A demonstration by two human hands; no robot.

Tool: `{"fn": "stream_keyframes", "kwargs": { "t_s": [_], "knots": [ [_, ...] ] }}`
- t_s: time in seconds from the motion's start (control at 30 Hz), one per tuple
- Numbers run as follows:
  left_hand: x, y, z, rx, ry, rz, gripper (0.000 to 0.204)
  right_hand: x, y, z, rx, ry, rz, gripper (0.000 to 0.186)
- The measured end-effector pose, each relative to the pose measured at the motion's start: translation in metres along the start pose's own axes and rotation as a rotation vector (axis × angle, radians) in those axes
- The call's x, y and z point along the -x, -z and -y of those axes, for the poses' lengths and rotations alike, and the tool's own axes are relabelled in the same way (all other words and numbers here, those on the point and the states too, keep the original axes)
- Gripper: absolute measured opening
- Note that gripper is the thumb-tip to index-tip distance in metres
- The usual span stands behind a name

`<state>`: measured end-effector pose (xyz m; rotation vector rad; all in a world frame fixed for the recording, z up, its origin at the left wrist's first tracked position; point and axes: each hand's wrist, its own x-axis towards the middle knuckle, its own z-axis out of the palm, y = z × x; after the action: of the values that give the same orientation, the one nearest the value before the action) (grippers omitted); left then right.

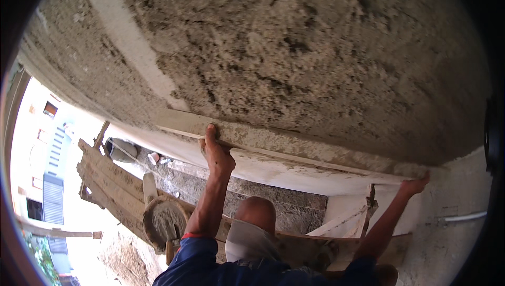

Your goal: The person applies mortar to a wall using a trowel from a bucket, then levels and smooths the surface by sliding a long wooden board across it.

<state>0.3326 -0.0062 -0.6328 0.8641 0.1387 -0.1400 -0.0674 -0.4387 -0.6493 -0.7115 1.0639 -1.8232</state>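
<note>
Room opened up in the middle of the frame, below the long board (294,146) and between the left hand (216,154) and the right hand (415,185), though a rounded shape in pale cloth (248,241) blocked its lower part! Above, no passage: rough plaster (294,49) backed the board, with no gap visible along the upper edge. At right, tight going, the right hand close to the side wall (457,202), a wooden post (370,207) standing just below. Left of the left hand, air ran clear down to the planks (113,178), where a bucket (145,225) crowded the left forearm.
</note>
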Motion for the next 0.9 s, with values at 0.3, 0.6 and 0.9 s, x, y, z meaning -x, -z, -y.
{"fn": "stream_keyframes", "kwargs": {
  "t_s": [0.3, 0.6, 0.9],
  "knots": [
    [0.028, -0.027, -0.022, -0.219, 0.133, 0.238, 0.049, -0.064, -0.006, 0.031, -0.126, 0.078, 0.263, 0.052],
    [-0.111, 0.066, -0.097, -0.154, 0.122, 0.139, 0.044, 0.185, -0.062, 0.024, -0.075, -0.19, 0.132, 0.102],
    [-0.008, -0.023, -0.052, -0.054, 0.206, 0.241, 0.041, 0.004, -0.074, 0.108, -0.205, 0.145, 0.087, 0.058]
  ]
}}
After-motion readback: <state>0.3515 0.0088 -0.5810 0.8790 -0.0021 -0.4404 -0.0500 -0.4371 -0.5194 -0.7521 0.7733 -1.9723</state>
